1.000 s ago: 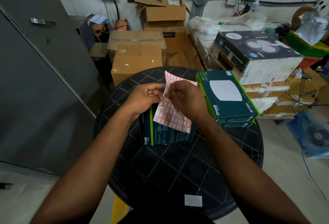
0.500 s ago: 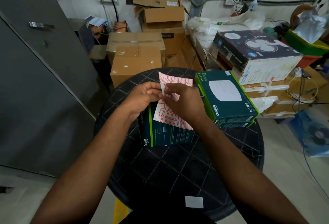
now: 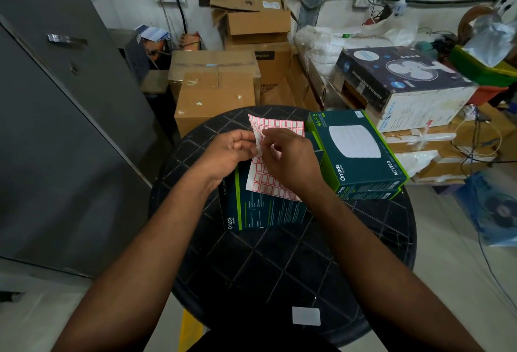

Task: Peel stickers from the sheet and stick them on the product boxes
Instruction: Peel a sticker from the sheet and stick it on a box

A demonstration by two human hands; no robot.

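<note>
A white sticker sheet (image 3: 275, 124) with red-framed labels is held upright over the round black table (image 3: 279, 262). My left hand (image 3: 226, 152) pinches the sheet's left edge. My right hand (image 3: 291, 161) pinches at the same edge, where a white sticker (image 3: 259, 150) is curling off the sheet. Under the sheet lies a dark teal product box (image 3: 263, 211) marked Omada. To the right, a second teal Omada box (image 3: 355, 150) with a white disc picture rests on top of another one.
A small white label (image 3: 305, 316) lies on the table's near rim. Brown cartons (image 3: 215, 91) are stacked behind the table. A fan box (image 3: 402, 82) and cluttered shelves fill the right. A grey metal cabinet (image 3: 56, 127) stands at the left.
The sheet has tipped up and flattened toward me. My right fingers have worked along its left edge, and a sticker now lifts away there.
</note>
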